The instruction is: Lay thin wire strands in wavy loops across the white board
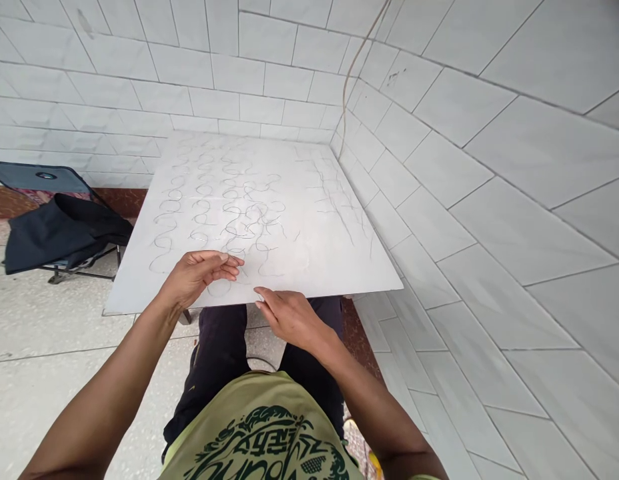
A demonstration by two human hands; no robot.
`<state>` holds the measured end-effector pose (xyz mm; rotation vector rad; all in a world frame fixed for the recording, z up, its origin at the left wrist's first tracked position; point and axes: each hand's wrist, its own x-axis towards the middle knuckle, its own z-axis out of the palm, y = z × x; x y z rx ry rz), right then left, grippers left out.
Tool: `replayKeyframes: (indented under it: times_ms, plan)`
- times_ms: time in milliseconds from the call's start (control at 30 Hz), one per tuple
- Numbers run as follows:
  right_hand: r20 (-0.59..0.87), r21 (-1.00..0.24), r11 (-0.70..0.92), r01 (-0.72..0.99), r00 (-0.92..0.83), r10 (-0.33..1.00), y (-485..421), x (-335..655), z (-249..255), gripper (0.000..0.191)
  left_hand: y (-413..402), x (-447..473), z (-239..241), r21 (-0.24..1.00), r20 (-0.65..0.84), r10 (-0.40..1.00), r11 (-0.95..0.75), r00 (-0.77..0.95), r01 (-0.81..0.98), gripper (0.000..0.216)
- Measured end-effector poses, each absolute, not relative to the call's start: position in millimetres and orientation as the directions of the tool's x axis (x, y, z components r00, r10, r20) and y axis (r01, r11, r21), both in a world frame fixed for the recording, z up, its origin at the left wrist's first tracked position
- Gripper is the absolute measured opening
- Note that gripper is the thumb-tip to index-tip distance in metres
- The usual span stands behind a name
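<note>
Above the near edge of a white tabletop, my left hand has its fingers drawn together with the thumb against them. Close to it on the right, my right hand holds thumb and forefinger in a pinch at the table's edge. Anything between the fingers of either hand is too fine to make out. Thin dark curly lines, like strands or drawn loops, spread in rows across the left and middle of the top. Straighter thin lines run along its right side.
White tiled walls meet behind the table, and one runs close along its right. A thin cable hangs in the corner. To the left stands a folding chair with a dark cloth over it. My legs are at the near edge.
</note>
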<state>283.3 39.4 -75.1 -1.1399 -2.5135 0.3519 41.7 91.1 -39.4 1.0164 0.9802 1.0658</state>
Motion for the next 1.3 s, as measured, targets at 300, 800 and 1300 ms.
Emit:
replayKeyframes:
  times_ms: [300,800,1300]
  plan:
    - [0.166,-0.117,0.724,0.68,-0.705,0.689,34.4,277.1,-86.3,0.052,92.8,40.4,-42.2,0.963,-0.131,0.973,0.17,0.189,-0.208,0.02]
    - [0.249,-0.28,0.54,0.794,-0.483,0.84,36.7,280.2,-93.4,0.037,102.9,41.0,-39.9,0.967,-0.14,0.968,0.179,0.21,-0.183,0.036]
    - [0.221,-0.693,0.394,0.604,-0.342,0.913,42.5,299.1,-99.7,0.032,98.8,35.7,-31.1,0.987,-0.146,0.982,0.153,0.119,-0.057,0.064]
